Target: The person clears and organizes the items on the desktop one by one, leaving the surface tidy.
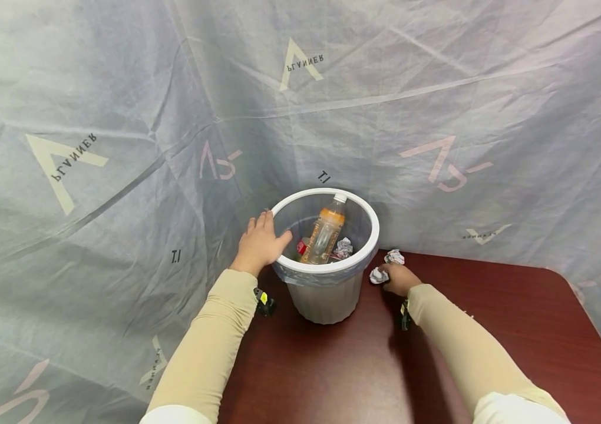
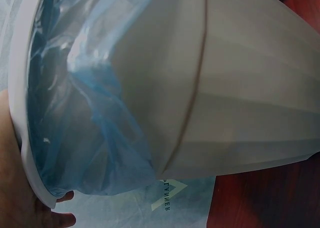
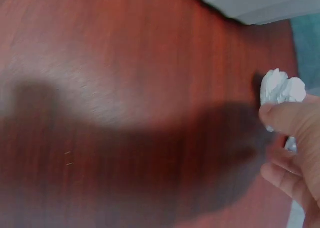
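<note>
A grey trash bin (image 1: 327,297) with a white rim and bluish plastic liner (image 2: 110,153) stands on the table. In it are a plastic bottle (image 1: 324,235) with an orange label, a crumpled paper (image 1: 344,247) and something small and red (image 1: 303,245). My left hand (image 1: 261,242) holds the bin's rim on the left, the thumb over the edge and fingertips outside it. To the bin's right, my right hand (image 1: 400,279) pinches a white crumpled paper ball (image 3: 280,87) low over the table. Just beyond it lies a second paper ball (image 1: 394,257), mostly hidden in the right wrist view.
The dark red wooden table (image 1: 512,300) extends to the right and toward me. Grey printed sheeting (image 1: 385,118) hangs close behind the bin and along the left. Tiny light scraps (image 3: 68,158) lie on the tabletop.
</note>
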The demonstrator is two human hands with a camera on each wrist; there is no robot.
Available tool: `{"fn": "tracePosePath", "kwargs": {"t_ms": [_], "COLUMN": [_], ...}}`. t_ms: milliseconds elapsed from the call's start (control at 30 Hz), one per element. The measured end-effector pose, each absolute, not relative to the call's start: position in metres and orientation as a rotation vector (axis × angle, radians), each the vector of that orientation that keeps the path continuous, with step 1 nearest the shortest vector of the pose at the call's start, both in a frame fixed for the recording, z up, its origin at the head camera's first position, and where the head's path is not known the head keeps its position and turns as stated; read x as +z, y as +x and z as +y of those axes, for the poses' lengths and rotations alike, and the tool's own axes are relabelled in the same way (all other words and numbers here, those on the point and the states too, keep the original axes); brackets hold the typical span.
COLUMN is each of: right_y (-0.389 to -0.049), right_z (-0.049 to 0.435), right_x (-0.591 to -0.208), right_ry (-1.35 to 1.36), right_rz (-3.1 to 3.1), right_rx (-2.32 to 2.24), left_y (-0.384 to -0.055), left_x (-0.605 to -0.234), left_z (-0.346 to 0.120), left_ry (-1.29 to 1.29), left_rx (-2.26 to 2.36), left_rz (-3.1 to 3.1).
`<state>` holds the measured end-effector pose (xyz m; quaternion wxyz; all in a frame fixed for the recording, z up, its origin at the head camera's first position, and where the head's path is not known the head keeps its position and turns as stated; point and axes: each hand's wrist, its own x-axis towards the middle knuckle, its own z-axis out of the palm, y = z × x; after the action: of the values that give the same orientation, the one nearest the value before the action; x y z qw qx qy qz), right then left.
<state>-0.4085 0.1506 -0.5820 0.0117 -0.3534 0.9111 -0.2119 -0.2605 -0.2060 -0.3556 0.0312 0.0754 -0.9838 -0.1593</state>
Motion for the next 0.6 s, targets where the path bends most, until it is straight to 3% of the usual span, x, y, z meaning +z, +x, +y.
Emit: {"fn": "tracePosePath", "kwargs": {"t_ms": [333,600], "right_y": [-0.397,-0.386], "right_z": [0.133,0.117], "right_x": [-0.590,-0.597], "right_ry": [-0.879,-0.950], "right_rz": [2.931,3.012], "right_rx": [-0.660,-0.679], "left_y": [-0.263,-0.262], "left_x": [-0.359,-0.358], "left_z": [-0.207,-0.206], "left_ry": [0.234,0.231], "left_rx": [-0.484,-0.487], "left_rz": [-3.021,-3.024]}}
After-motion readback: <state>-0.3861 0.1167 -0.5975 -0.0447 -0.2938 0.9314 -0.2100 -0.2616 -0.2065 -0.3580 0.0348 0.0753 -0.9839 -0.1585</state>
